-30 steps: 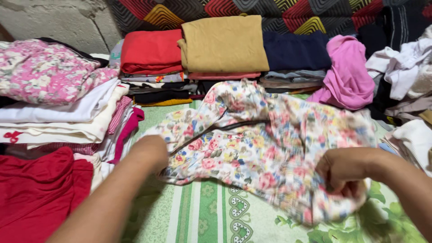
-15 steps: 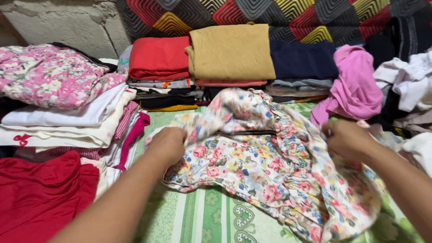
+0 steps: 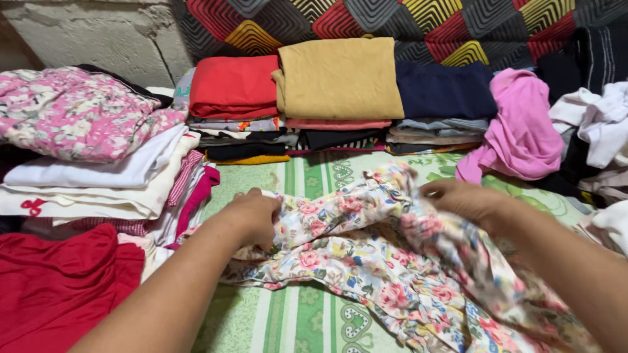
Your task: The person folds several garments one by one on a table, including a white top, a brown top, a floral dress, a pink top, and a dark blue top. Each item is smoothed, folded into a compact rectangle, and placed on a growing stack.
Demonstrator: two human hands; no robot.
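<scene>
So compared with half a second back, the floral garment (image 3: 366, 261) is way more bunched up now: it was spread fairly flat over the green striped sheet (image 3: 307, 320) with its top edge nearly touching the folded stacks, and now that edge has been pulled toward the person, leaving a strip of sheet bare behind it. The right hand (image 3: 461, 198) has come inward from the garment's far right edge to its upper middle, and the left hand (image 3: 255, 216) has dropped a bit lower on the garment's left side. Both hands are closed, each pinching a fold of the thin fabric, so a ridge of gathered cloth runs between them. The garment is light and crinkly, cream with small pink, yellow and blue flowers, and it looks ruffled along the part trailing off below the right forearm. Behind the garment sits a row of flat, squared-off folds: a red piece (image 3: 234, 85), a mustard one (image 3: 340, 77) and a navy one (image 3: 445, 90), all smooth and matte. To the garment's right rear there's a loose pink top (image 3: 520, 127), slumped rather than folded. Left of the garment is a tall stack topped by a pink floral cloth (image 3: 78, 111) over white layers, with a dark red piece (image 3: 59, 287) nearest the camera.
</scene>
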